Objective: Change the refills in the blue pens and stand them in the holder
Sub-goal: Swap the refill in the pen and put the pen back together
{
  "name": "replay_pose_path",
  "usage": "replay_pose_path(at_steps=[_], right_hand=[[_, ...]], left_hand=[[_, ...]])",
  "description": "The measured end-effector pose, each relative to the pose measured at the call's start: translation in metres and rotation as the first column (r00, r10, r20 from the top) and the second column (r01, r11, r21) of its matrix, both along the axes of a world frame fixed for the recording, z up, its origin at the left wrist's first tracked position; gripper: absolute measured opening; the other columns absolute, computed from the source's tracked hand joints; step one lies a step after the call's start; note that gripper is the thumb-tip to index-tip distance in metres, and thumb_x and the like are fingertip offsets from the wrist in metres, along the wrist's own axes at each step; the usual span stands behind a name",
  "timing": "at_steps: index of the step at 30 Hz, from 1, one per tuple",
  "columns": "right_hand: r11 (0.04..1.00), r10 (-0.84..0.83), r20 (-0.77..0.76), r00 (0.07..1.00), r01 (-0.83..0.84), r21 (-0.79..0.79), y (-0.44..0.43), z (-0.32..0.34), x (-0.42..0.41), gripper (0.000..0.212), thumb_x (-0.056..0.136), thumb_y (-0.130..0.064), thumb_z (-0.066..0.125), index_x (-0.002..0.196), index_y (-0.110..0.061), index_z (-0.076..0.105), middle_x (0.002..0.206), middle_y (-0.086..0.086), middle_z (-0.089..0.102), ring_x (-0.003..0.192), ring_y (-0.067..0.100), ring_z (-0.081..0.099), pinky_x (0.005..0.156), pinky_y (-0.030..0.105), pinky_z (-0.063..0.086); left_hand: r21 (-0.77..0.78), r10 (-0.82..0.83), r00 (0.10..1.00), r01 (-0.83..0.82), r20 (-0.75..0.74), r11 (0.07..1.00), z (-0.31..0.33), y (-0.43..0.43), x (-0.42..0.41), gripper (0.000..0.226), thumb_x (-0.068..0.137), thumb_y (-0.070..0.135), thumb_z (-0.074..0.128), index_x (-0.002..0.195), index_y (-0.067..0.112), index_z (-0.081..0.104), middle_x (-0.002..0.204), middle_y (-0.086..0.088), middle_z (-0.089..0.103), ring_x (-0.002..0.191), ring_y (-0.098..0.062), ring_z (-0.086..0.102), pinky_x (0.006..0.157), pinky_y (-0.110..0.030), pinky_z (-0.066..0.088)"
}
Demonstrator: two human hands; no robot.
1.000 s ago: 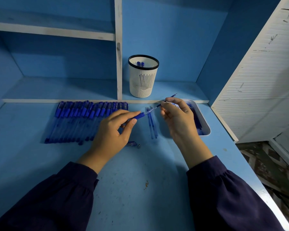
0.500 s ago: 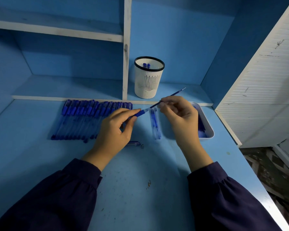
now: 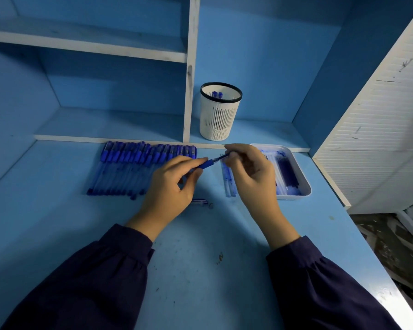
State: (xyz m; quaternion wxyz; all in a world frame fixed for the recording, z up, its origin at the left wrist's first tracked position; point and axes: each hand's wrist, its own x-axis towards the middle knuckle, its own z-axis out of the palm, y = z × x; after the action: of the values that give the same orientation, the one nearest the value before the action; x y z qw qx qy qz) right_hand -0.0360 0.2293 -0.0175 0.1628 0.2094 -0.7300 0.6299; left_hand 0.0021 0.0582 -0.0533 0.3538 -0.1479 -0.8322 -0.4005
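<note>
My left hand (image 3: 169,189) grips a blue pen barrel (image 3: 204,165) by its grip end, tip pointing right. My right hand (image 3: 250,173) pinches a thin refill (image 3: 221,158) that enters the barrel's open end; most of the refill is hidden inside the barrel and behind my fingers. A row of several capped blue pens (image 3: 138,166) lies to the left. The white slotted holder (image 3: 219,111) stands on the low shelf behind, with two blue pens in it. A small pen tip piece (image 3: 200,202) lies on the desk under my left hand.
A white tray (image 3: 304,184) with blue refills sits at the right, partly behind my right hand. A few loose refills (image 3: 228,179) lie between the hands. A white louvred door (image 3: 379,129) stands at the right; the desk edge runs along the lower right.
The refill, which stuck out far past my right hand, has slid deeper into the barrel. My right hand has moved closer to my left.
</note>
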Motion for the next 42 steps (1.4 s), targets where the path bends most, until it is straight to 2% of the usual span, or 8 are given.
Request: replay_pose_path(at_steps=[9,14,20,25,32,34,37,42], right_hand=[[0.967,0.122,-0.057,0.991,-0.106,0.232,0.009,0.000,-0.005,0.007,0.086,-0.003,0.068,0.091,-0.007,0.069,0.090,0.007,0.065,0.080,0.013,0.061,0.077,0.022,0.049],[0.960,0.204,0.060,0.977,-0.212,0.182,0.007,0.001,0.004,0.016,0.088,0.002,0.063,0.096,-0.009,0.071,0.089,0.003,0.067,0.080,0.014,0.063,0.077,0.018,0.048],[0.961,0.173,0.281,0.944,-0.224,0.160,0.017,0.006,0.006,0.024,0.090,0.000,0.058,0.097,-0.019,0.071,0.087,0.005,0.073,0.083,0.020,0.070,0.079,0.027,0.055],[0.854,0.186,0.308,0.933,-0.308,0.419,0.022,-0.002,0.012,0.010,0.084,-0.008,0.072,0.090,-0.015,0.074,0.073,-0.008,0.068,0.065,0.003,0.062,0.066,0.018,0.050],[0.695,0.276,0.245,0.929,-0.369,0.616,0.022,-0.007,0.012,0.009,0.082,-0.010,0.074,0.088,-0.016,0.073,0.079,-0.004,0.068,0.070,0.009,0.062,0.070,0.021,0.051],[0.744,0.242,0.235,0.941,-0.336,0.577,0.022,-0.006,0.011,0.009,0.083,-0.008,0.072,0.086,-0.016,0.073,0.075,-0.008,0.067,0.069,0.008,0.062,0.069,0.021,0.051],[0.915,0.163,0.219,0.962,-0.230,0.331,0.021,-0.003,0.009,0.011,0.085,-0.002,0.069,0.086,-0.012,0.071,0.067,-0.011,0.063,0.061,0.004,0.057,0.064,0.015,0.045],[0.991,0.117,0.194,0.974,-0.126,0.035,0.021,0.006,0.009,0.020,0.086,0.011,0.059,0.092,-0.005,0.068,0.083,0.014,0.069,0.073,0.007,0.063,0.069,0.013,0.048]], left_hand=[[-0.019,-0.004,1.000,0.005,0.028,1.000,0.001,-0.006,0.012,0.026,0.093,0.008,0.064,0.119,0.009,0.070,0.103,0.002,0.068,0.083,-0.011,0.063,0.070,-0.029,0.055],[-0.025,-0.002,1.000,0.003,0.031,1.000,0.002,-0.006,0.017,0.027,0.092,0.006,0.065,0.118,0.008,0.070,0.105,0.009,0.065,0.090,-0.005,0.063,0.078,-0.023,0.055],[-0.005,0.021,0.998,-0.021,0.065,1.000,0.003,-0.009,0.020,0.025,0.093,0.008,0.065,0.118,0.010,0.070,0.107,0.009,0.067,0.093,-0.002,0.063,0.082,-0.017,0.053],[-0.001,0.032,0.995,-0.032,0.093,0.999,0.001,-0.010,0.019,0.025,0.094,0.010,0.064,0.119,0.012,0.070,0.107,0.007,0.069,0.093,-0.005,0.064,0.081,-0.023,0.055],[-0.020,0.047,0.996,-0.046,0.080,0.999,0.001,-0.010,0.018,0.025,0.094,0.009,0.064,0.118,0.011,0.071,0.108,0.012,0.065,0.097,-0.001,0.061,0.086,-0.018,0.053],[-0.028,0.051,0.996,-0.049,0.078,0.998,0.000,-0.010,0.018,0.025,0.094,0.010,0.065,0.118,0.011,0.071,0.108,0.010,0.066,0.097,-0.001,0.061,0.087,-0.017,0.052],[-0.038,0.047,0.995,-0.044,0.084,0.998,0.000,-0.009,0.018,0.025,0.094,0.012,0.063,0.118,0.011,0.071,0.108,0.006,0.069,0.097,-0.002,0.062,0.087,-0.015,0.051],[-0.034,0.037,0.996,-0.034,0.087,0.999,0.000,-0.009,0.018,0.025,0.094,0.014,0.063,0.117,0.011,0.071,0.107,0.007,0.069,0.095,-0.002,0.063,0.085,-0.015,0.052]])
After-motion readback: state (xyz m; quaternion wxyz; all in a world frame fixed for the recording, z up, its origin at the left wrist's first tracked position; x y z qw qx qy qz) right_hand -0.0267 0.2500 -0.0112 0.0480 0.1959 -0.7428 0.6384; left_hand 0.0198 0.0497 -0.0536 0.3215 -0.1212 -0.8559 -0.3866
